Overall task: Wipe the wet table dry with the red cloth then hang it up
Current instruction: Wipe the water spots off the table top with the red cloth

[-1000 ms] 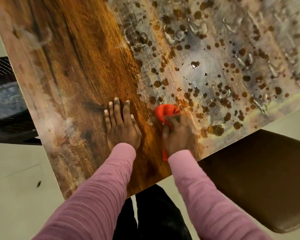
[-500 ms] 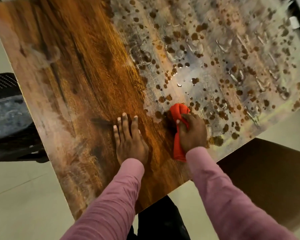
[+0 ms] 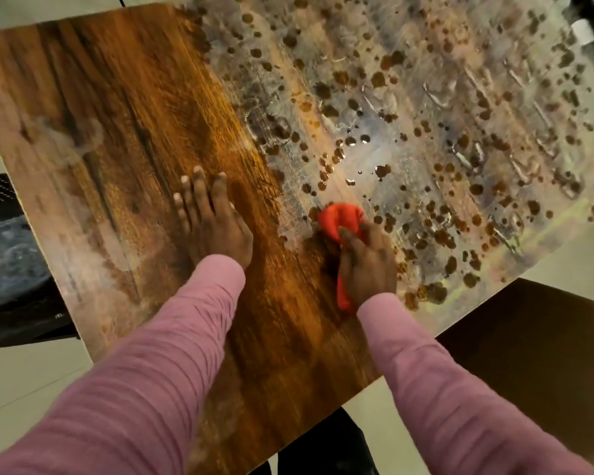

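Mid-wipe, the right hand [image 3: 367,265] is gripping the bunched red cloth [image 3: 340,219], flat left hand [image 3: 213,224] bracing the wet wooden table [image 3: 117,97]; two-o'clock droplets [image 3: 383,171] seemingly next.

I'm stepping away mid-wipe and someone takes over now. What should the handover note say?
Left hand: flat, fingers straight, on the dry part of the brown wooden table.
Right hand: grips the bunched red cloth, pressed on the table at the wet area's edge.
Done: the table's left side looks wiped.
Left: droplets cover the right side; the cloth is not yet hung.
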